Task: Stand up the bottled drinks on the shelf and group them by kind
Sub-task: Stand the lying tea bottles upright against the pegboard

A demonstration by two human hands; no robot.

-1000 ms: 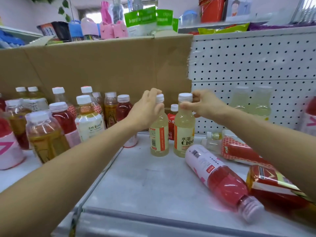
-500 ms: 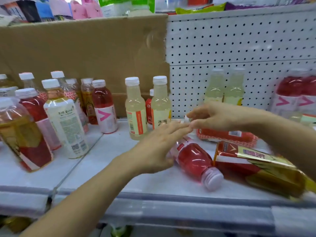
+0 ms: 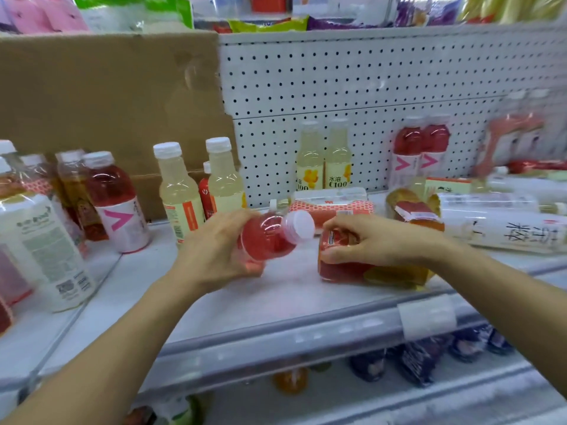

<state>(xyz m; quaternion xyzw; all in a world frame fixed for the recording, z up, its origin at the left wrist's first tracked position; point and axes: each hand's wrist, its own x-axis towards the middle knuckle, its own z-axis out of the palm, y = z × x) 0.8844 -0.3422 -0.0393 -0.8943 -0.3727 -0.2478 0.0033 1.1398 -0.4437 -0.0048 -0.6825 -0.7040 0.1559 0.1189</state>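
Note:
My left hand point(image 3: 211, 250) grips a red drink bottle point(image 3: 270, 237) with a white cap, tilted and lifted off the shelf point(image 3: 276, 296). My right hand point(image 3: 371, 240) grips a lying bottle with a red and gold label point(image 3: 346, 268). Two pale yellow bottles point(image 3: 181, 191) stand upright just behind my left hand, with a small red bottle point(image 3: 206, 194) between them. Another red bottle with a pink V label point(image 3: 115, 204) stands to their left. A checkered red bottle point(image 3: 331, 207) lies behind my hands.
Several upright bottles crowd the left side, a white-labelled one point(image 3: 52, 246) nearest. White bottles point(image 3: 503, 225) lie at the right. Reflections show in the pegboard back wall point(image 3: 368, 81). A cardboard sheet point(image 3: 107, 96) stands behind on the left. A lower shelf holds dark packets point(image 3: 423, 363).
Both hands left the two pale yellow bottles standing and came forward. My left hand has picked up the lying red bottle; my right hand has closed on the red and gold one.

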